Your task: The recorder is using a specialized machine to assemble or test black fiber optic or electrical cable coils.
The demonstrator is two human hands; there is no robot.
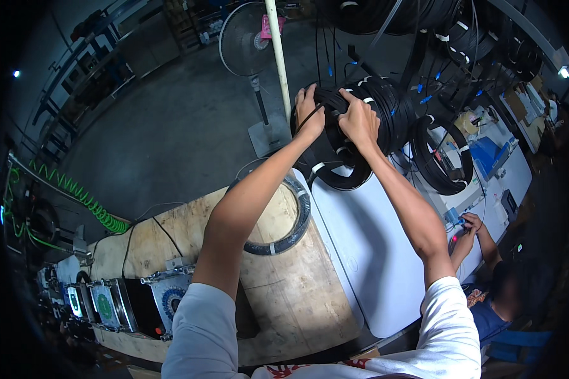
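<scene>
Both my arms reach far forward over the white folding table to a coil of black cable (pixel 329 96) at its far end. My left hand (pixel 310 115) is closed round the coil's left side. On its right side my right hand (pixel 360 120) grips with curled fingers, the thumb side toward the middle. More black cable coils (pixel 385 104) with white ties stand packed together just right of my right hand. Beneath my hands a loop of black cable (pixel 344 180) with a white tie rests on the table's far end.
A wrapped dark ring (pixel 302 211) lies on the plywood table (pixel 297 297) at left. A standing fan (pixel 246 44) and a pale pole (pixel 276 50) rise beyond. Another cable coil (pixel 446 183) sits at right, near a co-worker's hands (pixel 471 230). Cables with blue connectors (pixel 426 99) hang above.
</scene>
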